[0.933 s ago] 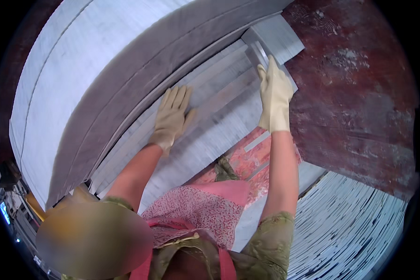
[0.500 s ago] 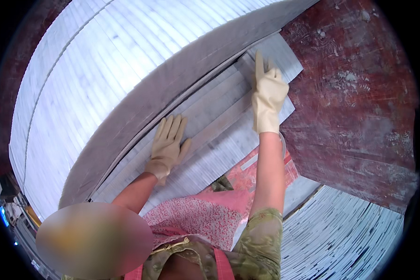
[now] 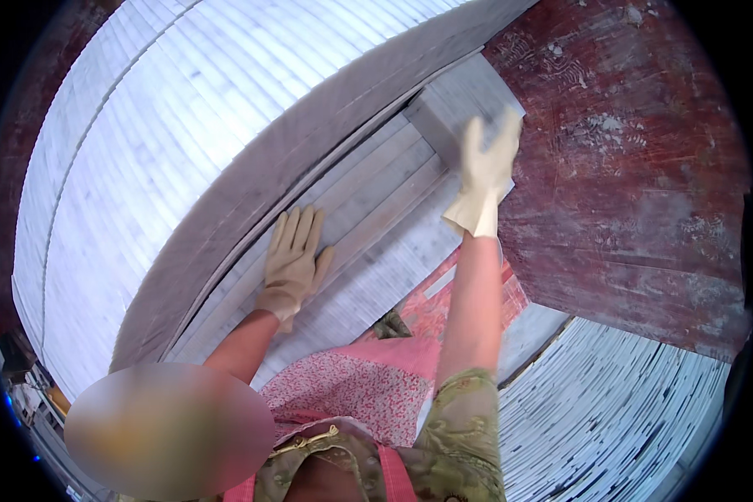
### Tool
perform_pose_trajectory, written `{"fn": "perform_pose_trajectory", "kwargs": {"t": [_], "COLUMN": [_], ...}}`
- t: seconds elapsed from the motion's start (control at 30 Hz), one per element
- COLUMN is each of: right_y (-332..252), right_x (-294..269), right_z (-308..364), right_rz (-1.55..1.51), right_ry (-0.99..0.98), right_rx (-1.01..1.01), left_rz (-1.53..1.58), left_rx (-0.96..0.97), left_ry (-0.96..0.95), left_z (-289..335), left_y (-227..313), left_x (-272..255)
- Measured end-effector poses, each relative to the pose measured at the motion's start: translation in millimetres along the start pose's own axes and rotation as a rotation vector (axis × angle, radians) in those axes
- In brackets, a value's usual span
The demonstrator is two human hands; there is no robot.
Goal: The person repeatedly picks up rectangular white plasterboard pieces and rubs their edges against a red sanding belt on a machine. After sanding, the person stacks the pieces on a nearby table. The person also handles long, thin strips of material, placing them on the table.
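My left hand (image 3: 291, 261), in a cream rubber glove, lies flat with its fingers stretched out on long grey-white marbled strips (image 3: 364, 180). These strips lie side by side on a wide layer of similar ones. At their right end stands a raised block of grey-white marbled strips (image 3: 456, 88). My right hand (image 3: 487, 163), gloved the same way, is at the near right side of this block with thumb and fingers apart. It is slightly blurred, and whether it touches the block I cannot tell.
A tall stack of white marbled strips (image 3: 201, 109) rises along the far side. To the right is a dusty dark red board (image 3: 619, 184). Another stack, seen edge-on (image 3: 611, 418), stands at lower right. A pink floral apron (image 3: 343, 381) covers my front.
My right hand has shifted toward me and its fingers have spread. More of the raised block's side now shows beside it. My left hand stays flat in nearly the same place.
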State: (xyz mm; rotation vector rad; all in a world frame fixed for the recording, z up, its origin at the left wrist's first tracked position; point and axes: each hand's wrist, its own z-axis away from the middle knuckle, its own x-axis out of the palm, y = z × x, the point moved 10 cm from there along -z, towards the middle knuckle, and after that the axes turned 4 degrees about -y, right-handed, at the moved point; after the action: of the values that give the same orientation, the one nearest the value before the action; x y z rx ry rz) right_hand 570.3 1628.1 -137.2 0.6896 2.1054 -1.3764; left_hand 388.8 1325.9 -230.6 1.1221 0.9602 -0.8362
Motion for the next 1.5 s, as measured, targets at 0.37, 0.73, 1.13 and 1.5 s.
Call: {"fn": "perform_pose_trajectory", "kwargs": {"t": [0.37,0.73,1.13,1.5], "right_y": [26.0,-46.1,-79.7,29.5], "right_x": [25.3,73.4,109.6,-114.2], "right_z": [64.9,-13.0,-8.7,249.1], "right_rz": [-0.387,0.685,1.199,0.384], "right_ry": [-0.182,-0.362,-0.565,-0.195], "right_rx": [0.621,-0.233,-0.166,-0.02], "left_rz": [-0.066,-0.082,-0.058,-0.1], "left_rx": [-0.008,-0.004,-0.005,0.067], "left_ry": [-0.072,-0.069,-0.063,0.104], "left_z": [-0.6,-5.4,0.6,5.1], "left_y": [-0.1,-4.0,-0.6,-1.3], "left_x": [8.9,12.1,8.5,0.9]}}
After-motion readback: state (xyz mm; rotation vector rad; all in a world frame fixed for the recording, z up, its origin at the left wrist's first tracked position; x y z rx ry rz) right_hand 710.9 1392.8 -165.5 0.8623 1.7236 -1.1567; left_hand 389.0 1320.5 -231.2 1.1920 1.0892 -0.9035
